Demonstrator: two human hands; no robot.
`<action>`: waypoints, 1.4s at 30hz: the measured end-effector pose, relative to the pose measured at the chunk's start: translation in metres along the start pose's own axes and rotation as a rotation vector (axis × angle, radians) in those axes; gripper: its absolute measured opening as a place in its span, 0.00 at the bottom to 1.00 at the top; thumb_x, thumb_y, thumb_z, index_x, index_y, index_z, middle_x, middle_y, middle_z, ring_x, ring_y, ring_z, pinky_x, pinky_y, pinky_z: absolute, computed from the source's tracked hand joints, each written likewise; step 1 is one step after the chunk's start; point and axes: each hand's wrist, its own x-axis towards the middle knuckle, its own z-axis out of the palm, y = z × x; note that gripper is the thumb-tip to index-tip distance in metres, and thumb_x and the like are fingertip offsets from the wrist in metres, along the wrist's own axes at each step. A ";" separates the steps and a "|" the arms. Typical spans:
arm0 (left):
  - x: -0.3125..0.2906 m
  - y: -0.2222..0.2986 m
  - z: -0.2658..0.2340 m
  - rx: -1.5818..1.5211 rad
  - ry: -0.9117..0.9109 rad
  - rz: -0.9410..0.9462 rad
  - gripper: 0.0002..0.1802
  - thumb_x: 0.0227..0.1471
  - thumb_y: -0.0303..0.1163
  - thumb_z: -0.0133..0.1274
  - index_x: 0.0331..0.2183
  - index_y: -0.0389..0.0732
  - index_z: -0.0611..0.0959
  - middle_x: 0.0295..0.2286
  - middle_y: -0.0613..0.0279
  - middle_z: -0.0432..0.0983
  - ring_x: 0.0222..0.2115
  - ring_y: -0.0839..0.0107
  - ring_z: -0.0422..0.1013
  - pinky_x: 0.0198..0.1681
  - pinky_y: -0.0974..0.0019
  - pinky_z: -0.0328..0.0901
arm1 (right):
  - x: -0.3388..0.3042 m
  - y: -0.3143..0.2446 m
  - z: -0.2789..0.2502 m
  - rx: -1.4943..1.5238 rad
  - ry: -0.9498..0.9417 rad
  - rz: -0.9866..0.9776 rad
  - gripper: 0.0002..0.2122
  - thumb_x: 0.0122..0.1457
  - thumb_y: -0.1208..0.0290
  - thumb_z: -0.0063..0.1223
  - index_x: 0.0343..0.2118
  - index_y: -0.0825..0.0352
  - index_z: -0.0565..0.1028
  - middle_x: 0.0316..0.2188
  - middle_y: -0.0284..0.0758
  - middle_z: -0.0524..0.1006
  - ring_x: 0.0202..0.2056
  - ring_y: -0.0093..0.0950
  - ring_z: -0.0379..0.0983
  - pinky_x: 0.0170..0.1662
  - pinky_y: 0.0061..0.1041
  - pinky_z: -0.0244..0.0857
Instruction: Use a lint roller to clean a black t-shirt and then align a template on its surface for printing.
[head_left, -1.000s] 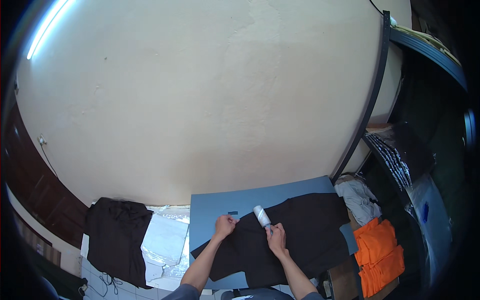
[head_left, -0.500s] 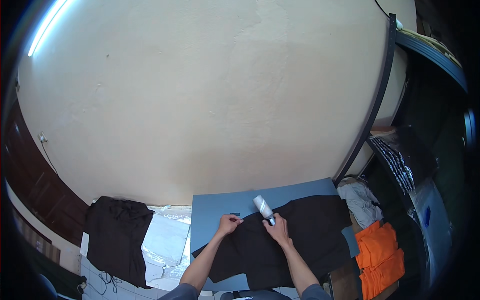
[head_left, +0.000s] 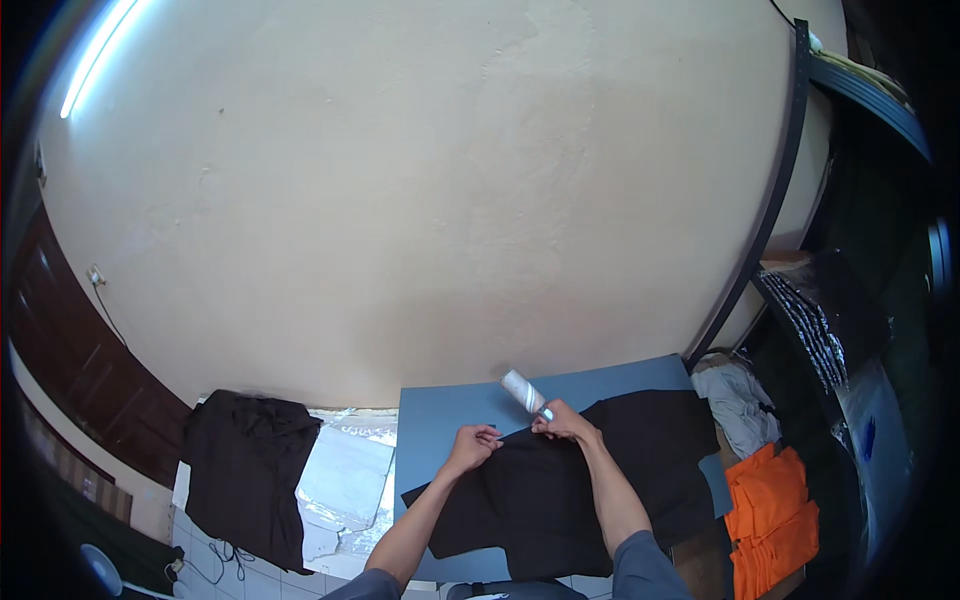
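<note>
Lint roller gripped in right hand at top edge of black garment on blue counter; left hand pinches the fabric.

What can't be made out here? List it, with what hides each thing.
- Head view: the lint roller handle is hidden inside the right hand.
- The black garment near edge is covered by both forearms and cut off by the lower frame edge.
- What the left hand fingertips pinch at the garment's edge is too small to tell.
- The dark shelf contents at the right rim are blurred by shadow.
</note>
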 end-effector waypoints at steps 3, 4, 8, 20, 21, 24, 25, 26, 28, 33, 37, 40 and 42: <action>-0.010 0.012 -0.003 0.299 -0.021 0.057 0.09 0.52 0.27 0.67 0.33 0.31 0.87 0.27 0.58 0.81 0.27 0.78 0.75 0.32 0.69 0.70 | -0.005 -0.007 -0.015 -0.014 -0.002 0.050 0.07 0.55 0.79 0.66 0.32 0.72 0.77 0.20 0.31 0.77 0.18 0.18 0.71 0.21 0.22 0.64; -0.013 0.013 -0.004 0.299 -0.022 0.054 0.09 0.52 0.27 0.67 0.33 0.31 0.87 0.27 0.58 0.81 0.27 0.78 0.75 0.32 0.69 0.70 | -0.011 -0.018 -0.016 0.017 0.001 0.029 0.07 0.56 0.77 0.67 0.30 0.71 0.76 0.20 0.31 0.78 0.17 0.18 0.71 0.20 0.22 0.63; -0.016 0.017 0.002 0.517 0.061 0.374 0.08 0.54 0.28 0.65 0.32 0.33 0.87 0.26 0.55 0.81 0.27 0.76 0.75 0.33 0.66 0.70 | -0.005 0.000 -0.024 0.028 -0.124 0.026 0.08 0.57 0.77 0.66 0.31 0.72 0.75 0.23 0.34 0.80 0.20 0.20 0.76 0.20 0.20 0.65; -0.022 0.015 0.008 0.300 0.021 -0.003 0.07 0.56 0.30 0.64 0.31 0.35 0.89 0.21 0.57 0.82 0.23 0.68 0.77 0.31 0.62 0.71 | -0.014 0.011 -0.039 0.272 -0.087 0.105 0.11 0.54 0.86 0.65 0.30 0.75 0.70 0.29 0.45 0.81 0.26 0.32 0.83 0.29 0.29 0.81; -0.021 0.012 0.009 0.126 -0.024 0.011 0.07 0.56 0.29 0.63 0.29 0.35 0.89 0.20 0.55 0.81 0.22 0.64 0.77 0.30 0.61 0.70 | -0.017 0.008 -0.040 0.277 -0.087 0.108 0.11 0.54 0.86 0.65 0.30 0.75 0.70 0.29 0.45 0.81 0.26 0.32 0.83 0.29 0.29 0.81; -0.019 0.007 0.003 0.351 0.076 0.392 0.10 0.58 0.31 0.62 0.30 0.34 0.87 0.20 0.59 0.79 0.21 0.73 0.73 0.27 0.66 0.67 | -0.024 -0.001 -0.043 0.235 -0.056 0.136 0.13 0.52 0.85 0.68 0.27 0.72 0.69 0.25 0.43 0.81 0.24 0.31 0.83 0.26 0.28 0.79; -0.019 0.002 0.005 0.351 0.072 0.382 0.10 0.58 0.31 0.62 0.30 0.34 0.87 0.20 0.59 0.79 0.21 0.73 0.73 0.27 0.66 0.67 | -0.024 -0.003 -0.045 0.241 -0.061 0.145 0.13 0.52 0.85 0.68 0.27 0.72 0.69 0.25 0.43 0.81 0.24 0.31 0.83 0.26 0.28 0.79; -0.016 -0.001 0.006 0.289 0.141 0.386 0.12 0.60 0.33 0.61 0.28 0.34 0.86 0.20 0.62 0.77 0.21 0.76 0.70 0.27 0.68 0.65 | -0.023 -0.005 -0.047 0.239 -0.063 0.128 0.14 0.51 0.85 0.68 0.26 0.70 0.68 0.25 0.43 0.81 0.24 0.31 0.83 0.25 0.27 0.79; -0.015 -0.005 0.010 -0.052 0.148 0.216 0.19 0.64 0.38 0.58 0.24 0.35 0.81 0.17 0.70 0.70 0.21 0.83 0.61 0.24 0.71 0.59 | -0.024 -0.011 -0.048 0.254 -0.066 0.118 0.17 0.50 0.84 0.70 0.23 0.66 0.66 0.25 0.43 0.81 0.23 0.30 0.82 0.23 0.26 0.77; -0.026 0.017 -0.002 0.078 -0.027 0.050 0.28 0.56 0.48 0.67 0.20 0.35 0.75 0.13 0.72 0.61 0.19 0.82 0.55 0.21 0.67 0.53 | -0.028 -0.006 -0.051 0.294 -0.034 0.104 0.19 0.49 0.82 0.72 0.22 0.64 0.65 0.19 0.38 0.79 0.22 0.29 0.82 0.22 0.25 0.77; -0.042 0.021 -0.045 0.287 -0.332 -0.068 0.31 0.47 0.51 0.73 0.19 0.37 0.73 0.15 0.75 0.57 0.20 0.81 0.53 0.22 0.66 0.51 | -0.030 -0.006 -0.048 0.217 0.000 0.107 0.19 0.49 0.80 0.73 0.21 0.63 0.65 0.17 0.35 0.77 0.19 0.25 0.79 0.21 0.23 0.73; -0.063 0.040 -0.073 0.146 -0.539 -0.081 0.26 0.49 0.48 0.72 0.22 0.35 0.79 0.16 0.75 0.65 0.21 0.83 0.59 0.24 0.68 0.55 | -0.031 -0.014 -0.043 0.163 -0.003 0.096 0.20 0.50 0.79 0.73 0.21 0.63 0.65 0.17 0.34 0.76 0.18 0.22 0.76 0.20 0.22 0.70; -0.078 0.050 -0.080 0.081 -0.495 -0.133 0.25 0.50 0.47 0.72 0.22 0.36 0.80 0.18 0.74 0.66 0.22 0.81 0.59 0.25 0.67 0.55 | -0.029 -0.020 -0.037 0.151 -0.004 0.104 0.20 0.49 0.78 0.74 0.20 0.63 0.65 0.16 0.33 0.75 0.17 0.21 0.75 0.20 0.22 0.68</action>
